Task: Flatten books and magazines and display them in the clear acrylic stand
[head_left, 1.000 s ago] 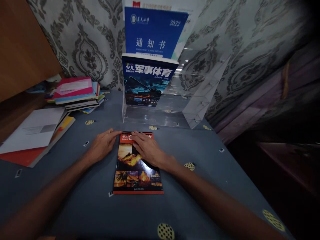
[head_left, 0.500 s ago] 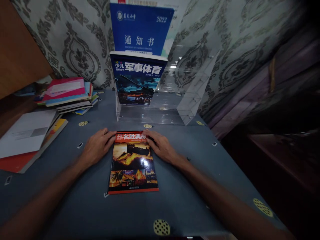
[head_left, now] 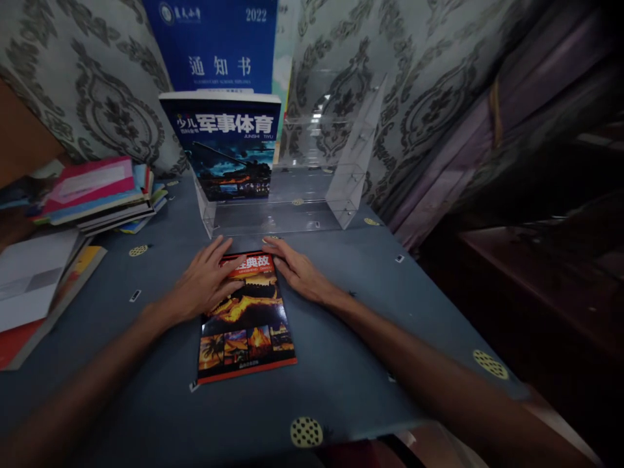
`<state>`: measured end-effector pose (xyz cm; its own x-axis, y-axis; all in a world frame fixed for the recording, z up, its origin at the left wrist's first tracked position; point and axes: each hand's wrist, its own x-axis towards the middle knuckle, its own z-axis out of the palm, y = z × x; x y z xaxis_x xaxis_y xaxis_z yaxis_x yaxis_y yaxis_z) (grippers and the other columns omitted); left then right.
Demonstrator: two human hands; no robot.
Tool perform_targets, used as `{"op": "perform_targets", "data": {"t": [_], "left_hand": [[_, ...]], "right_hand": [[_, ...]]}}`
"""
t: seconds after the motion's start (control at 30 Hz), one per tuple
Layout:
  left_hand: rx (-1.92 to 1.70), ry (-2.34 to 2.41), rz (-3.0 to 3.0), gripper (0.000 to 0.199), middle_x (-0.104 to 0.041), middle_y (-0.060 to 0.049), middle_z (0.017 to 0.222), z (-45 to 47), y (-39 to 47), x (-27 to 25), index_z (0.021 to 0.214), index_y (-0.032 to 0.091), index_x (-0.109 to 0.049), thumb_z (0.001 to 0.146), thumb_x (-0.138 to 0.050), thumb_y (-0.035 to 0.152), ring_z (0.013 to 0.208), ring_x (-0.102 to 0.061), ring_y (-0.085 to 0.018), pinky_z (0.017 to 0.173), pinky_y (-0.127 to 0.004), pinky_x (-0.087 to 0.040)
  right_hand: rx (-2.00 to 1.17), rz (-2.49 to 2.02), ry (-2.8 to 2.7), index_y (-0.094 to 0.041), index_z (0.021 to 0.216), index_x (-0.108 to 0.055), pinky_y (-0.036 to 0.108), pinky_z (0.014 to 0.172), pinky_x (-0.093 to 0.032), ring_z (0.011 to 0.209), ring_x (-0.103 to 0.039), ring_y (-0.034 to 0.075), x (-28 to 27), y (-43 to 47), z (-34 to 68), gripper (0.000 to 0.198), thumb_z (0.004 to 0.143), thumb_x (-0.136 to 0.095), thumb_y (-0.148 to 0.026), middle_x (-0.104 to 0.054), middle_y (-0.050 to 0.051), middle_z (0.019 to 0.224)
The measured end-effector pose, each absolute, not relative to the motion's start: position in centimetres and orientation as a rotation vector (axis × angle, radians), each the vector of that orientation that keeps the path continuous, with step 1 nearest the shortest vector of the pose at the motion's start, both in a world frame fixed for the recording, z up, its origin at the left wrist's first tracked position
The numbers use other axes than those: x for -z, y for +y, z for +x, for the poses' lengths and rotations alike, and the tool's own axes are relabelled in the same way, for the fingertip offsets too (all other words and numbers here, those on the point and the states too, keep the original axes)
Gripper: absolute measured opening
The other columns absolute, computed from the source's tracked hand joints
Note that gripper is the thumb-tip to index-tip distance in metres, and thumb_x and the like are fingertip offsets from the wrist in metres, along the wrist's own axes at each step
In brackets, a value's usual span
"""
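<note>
A thin book (head_left: 246,318) with a red title band and a Great Wall picture lies flat on the table, its cover facing up. My left hand (head_left: 207,276) rests over its upper left part, fingers spread across the cover and hiding some of the title. At the upper right corner is my right hand (head_left: 299,270), fingers stretched out along the edge. Behind the book stands a clear acrylic rack (head_left: 348,169). It bears a dark blue book (head_left: 231,153) with a tank on its cover, and above that a blue booklet (head_left: 219,39) marked 2022.
On the left, a pile of books (head_left: 97,188) with a pink one on top sits near the wall. Closer in, a white sheet or booklet (head_left: 29,279) lies over a red and yellow book (head_left: 73,279). A patterned curtain (head_left: 112,97) hangs behind the table.
My left hand has moved from the book's upper left corner onto its cover. The right hand stays near the upper right corner. The whole view has turned slightly right.
</note>
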<state>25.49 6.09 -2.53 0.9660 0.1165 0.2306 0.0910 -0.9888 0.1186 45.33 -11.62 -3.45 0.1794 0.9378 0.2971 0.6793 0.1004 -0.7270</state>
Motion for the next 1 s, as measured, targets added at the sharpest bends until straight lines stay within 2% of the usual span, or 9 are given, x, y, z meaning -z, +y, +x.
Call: {"op": "perform_targets", "data": {"t": [0.2,0.33,0.53,0.73,0.87,1.0], "left_hand": [[-0.277,0.067,2.956,0.050,-0.025,-0.008,0.166,27.7,4.4,2.5,0.143,0.031,-0.053,0.100,-0.042,0.054,0.154,-0.015,-0.035,0.120,-0.062,-0.024],[-0.234,-0.005,2.952,0.050,-0.019,-0.006,0.168,27.7,3.2,1.9,0.143,0.032,-0.053,0.101,-0.040,0.054,0.155,-0.011,-0.035,0.121,-0.064,-0.019],[-0.198,-0.198,2.907,0.044,-0.026,-0.005,0.166,26.9,1.7,1.2,0.142,0.035,-0.055,0.100,-0.047,0.048,0.155,-0.013,-0.035,0.122,-0.065,-0.016],[-0.111,-0.318,2.866,0.043,-0.029,-0.006,0.165,25.6,-0.1,0.8,0.142,0.037,-0.054,0.100,-0.048,0.045,0.154,-0.018,-0.035,0.121,-0.064,-0.020],[-0.046,-0.418,2.836,0.043,-0.027,-0.003,0.166,24.3,-1.4,0.2,0.143,0.043,-0.051,0.100,-0.049,0.041,0.155,-0.015,-0.034,0.122,-0.064,-0.018],[0.038,-0.472,2.788,0.042,-0.026,-0.001,0.166,23.3,-2.5,-0.4,0.142,0.048,-0.050,0.100,-0.051,0.040,0.155,-0.014,-0.035,0.120,-0.066,-0.019]], "right_hand": [[-0.405,-1.621,-1.562,-0.020,0.147,-0.037,0.048,0.111,-0.045,0.133,-0.056,0.022,3.6,-11.5,45.4,0.045,0.103,-0.032,-0.026,-0.060,0.013,0.141],[-0.403,-1.594,-1.559,-0.020,0.147,-0.038,0.048,0.112,-0.044,0.132,-0.056,0.021,3.8,-11.4,45.4,0.045,0.102,-0.031,-0.025,-0.061,0.013,0.141],[-0.429,-1.601,-1.536,-0.021,0.148,-0.038,0.048,0.111,-0.044,0.132,-0.056,0.023,4.2,-11.3,45.6,0.046,0.102,-0.033,-0.028,-0.060,0.012,0.142],[-0.415,-1.621,-1.548,-0.020,0.147,-0.037,0.047,0.112,-0.043,0.132,-0.057,0.022,3.9,-11.3,45.5,0.047,0.100,-0.034,-0.024,-0.062,0.012,0.139],[-0.403,-1.615,-1.560,-0.016,0.148,-0.036,0.048,0.112,-0.042,0.132,-0.057,0.023,3.9,-11.3,45.5,0.049,0.100,-0.034,-0.023,-0.062,0.014,0.139],[-0.387,-1.621,-1.562,-0.019,0.149,-0.036,0.047,0.113,-0.043,0.132,-0.057,0.022,4.0,-11.4,45.6,0.049,0.101,-0.035,-0.026,-0.062,0.012,0.139]]}}
